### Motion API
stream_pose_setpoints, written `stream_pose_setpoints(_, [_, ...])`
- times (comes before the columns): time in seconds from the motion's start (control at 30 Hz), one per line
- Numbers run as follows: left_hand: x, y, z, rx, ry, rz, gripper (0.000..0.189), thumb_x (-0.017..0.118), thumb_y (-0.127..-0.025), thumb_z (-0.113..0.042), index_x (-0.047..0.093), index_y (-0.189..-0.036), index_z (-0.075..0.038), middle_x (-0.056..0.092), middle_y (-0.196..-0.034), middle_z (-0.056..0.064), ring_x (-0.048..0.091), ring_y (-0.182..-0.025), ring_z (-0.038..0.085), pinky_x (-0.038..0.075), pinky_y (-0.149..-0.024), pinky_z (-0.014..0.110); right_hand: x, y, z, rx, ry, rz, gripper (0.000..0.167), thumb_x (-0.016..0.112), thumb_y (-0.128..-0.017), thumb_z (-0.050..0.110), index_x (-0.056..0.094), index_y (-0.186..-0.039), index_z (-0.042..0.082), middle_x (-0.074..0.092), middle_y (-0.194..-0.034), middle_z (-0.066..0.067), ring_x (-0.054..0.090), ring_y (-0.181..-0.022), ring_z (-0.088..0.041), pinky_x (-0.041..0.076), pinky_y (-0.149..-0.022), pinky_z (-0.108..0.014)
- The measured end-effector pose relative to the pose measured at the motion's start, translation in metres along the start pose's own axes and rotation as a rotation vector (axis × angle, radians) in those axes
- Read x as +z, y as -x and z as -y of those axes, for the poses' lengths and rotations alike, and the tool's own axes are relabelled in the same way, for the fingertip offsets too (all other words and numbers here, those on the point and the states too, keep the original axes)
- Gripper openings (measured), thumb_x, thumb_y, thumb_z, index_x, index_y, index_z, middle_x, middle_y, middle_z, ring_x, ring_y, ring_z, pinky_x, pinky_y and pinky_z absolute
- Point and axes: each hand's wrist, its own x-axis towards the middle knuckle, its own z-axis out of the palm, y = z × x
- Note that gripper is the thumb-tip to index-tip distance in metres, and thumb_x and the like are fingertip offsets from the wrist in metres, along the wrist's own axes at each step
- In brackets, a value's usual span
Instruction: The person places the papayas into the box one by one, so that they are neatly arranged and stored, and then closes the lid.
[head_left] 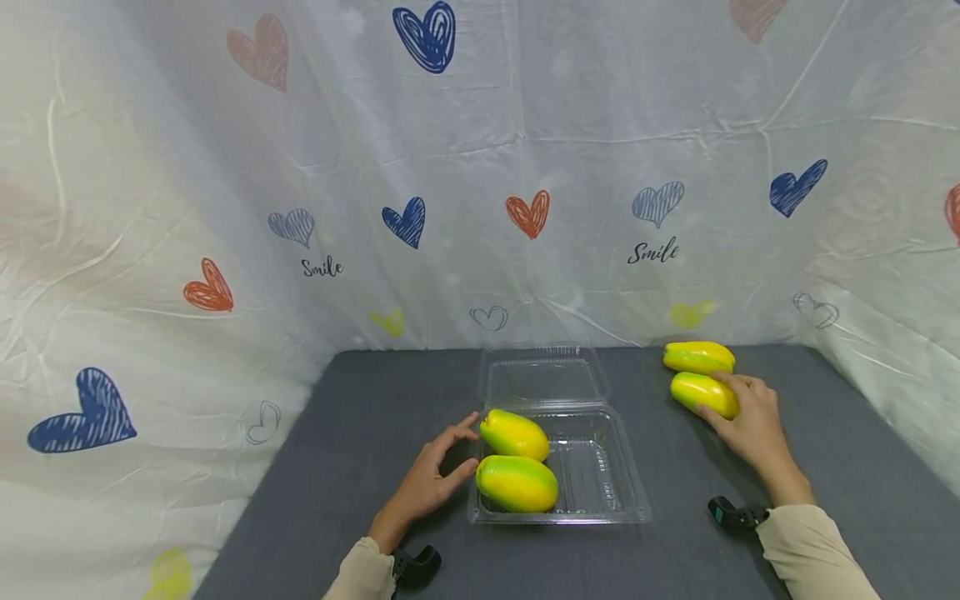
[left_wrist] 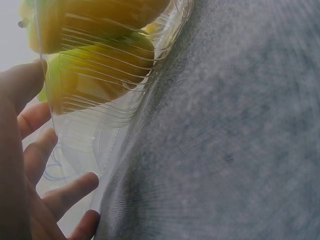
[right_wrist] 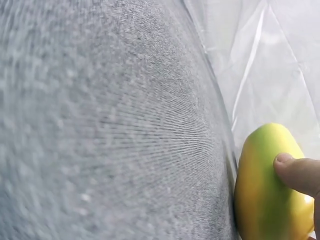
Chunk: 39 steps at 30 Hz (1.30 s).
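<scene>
While the left hand (head_left: 429, 479) spreads its fingers at the rim of a clear, hinged plastic container (head_left: 592, 467), the right hand (head_left: 756, 423) grips a glossy yellow-green oval fruit (head_left: 697, 393).

The gripped fruit, pinched between thumb and fingers (the right wrist view shows the thumb on its side), is at the far right of a grey cloth-covered table (head_left: 375, 417), just before a second yellow-green oval fruit (head_left: 697, 357). Two similar oval fruits (head_left: 517, 483) lie in the container's left part, one behind the other; its clear lid (head_left: 543, 381) is open toward a white, heart-printed curtain (head_left: 465, 275).
</scene>
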Motion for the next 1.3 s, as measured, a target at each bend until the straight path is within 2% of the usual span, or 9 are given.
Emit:
stream_pose_setpoints(0.3, [0.0,0.001,-0.002,-0.008,0.004,0.002,0.032,0.062,-0.103,-0.023,0.056,-0.133,-0.015,0.035,-0.166,-0.004,0.032,-0.154,0.032,0.022,-0.113,0.075,0.003,0.004,0.0,0.005,-0.023,-0.03,0.057,0.081,-0.084,0.009,0.054,-0.132,-0.009,0.051,-0.127,-0.041,0.043,-0.11,-0.057,0.03,-0.088,-0.064])
stream_pose_setpoints(0.63, [0.001,0.001,-0.002,-0.032,-0.002,-0.001,0.032,0.062,-0.103,-0.026,0.056,-0.133,-0.018,0.035,-0.166,-0.007,0.032,-0.154,0.032,0.019,-0.112,0.077,0.006,0.01,0.0,0.033,-0.034,-0.074,0.058,0.083,-0.082,0.006,0.057,-0.132,-0.007,0.052,-0.127,-0.039,0.043,-0.11,-0.056,0.029,-0.087,-0.061])
stream_pose_setpoints(0.87, [0.0,0.001,0.0,-0.007,-0.001,-0.001,0.031,0.062,-0.103,-0.023,0.055,-0.133,-0.017,0.035,-0.166,-0.005,0.033,-0.154,0.032,0.023,-0.113,0.074,0.006,0.008,0.002,-0.008,-0.047,-0.11,0.056,0.084,-0.08,0.004,0.06,-0.13,-0.006,0.055,-0.125,-0.038,0.045,-0.111,-0.053,0.028,-0.088,-0.06])
stream_pose_setpoints(1.1, [0.0,0.001,0.0,-0.012,-0.011,-0.001,0.032,0.062,-0.103,-0.024,0.055,-0.133,-0.019,0.034,-0.166,-0.006,0.033,-0.154,0.032,0.023,-0.112,0.075,0.006,0.007,0.011,-0.029,-0.07,-0.139,0.057,0.086,-0.076,0.0,0.062,-0.127,-0.005,0.056,-0.122,-0.036,0.046,-0.107,-0.05,0.027,-0.084,-0.053])
stream_pose_setpoints(1.3, [0.0,0.0,0.0,-0.022,-0.015,0.005,0.032,0.062,-0.102,-0.024,0.055,-0.134,-0.021,0.034,-0.166,-0.008,0.032,-0.154,0.029,0.022,-0.114,0.073,0.008,0.007,0.016,-0.029,-0.078,-0.141,0.057,0.086,-0.074,-0.002,0.063,-0.126,-0.004,0.057,-0.121,-0.036,0.047,-0.106,-0.051,0.027,-0.082,-0.052])
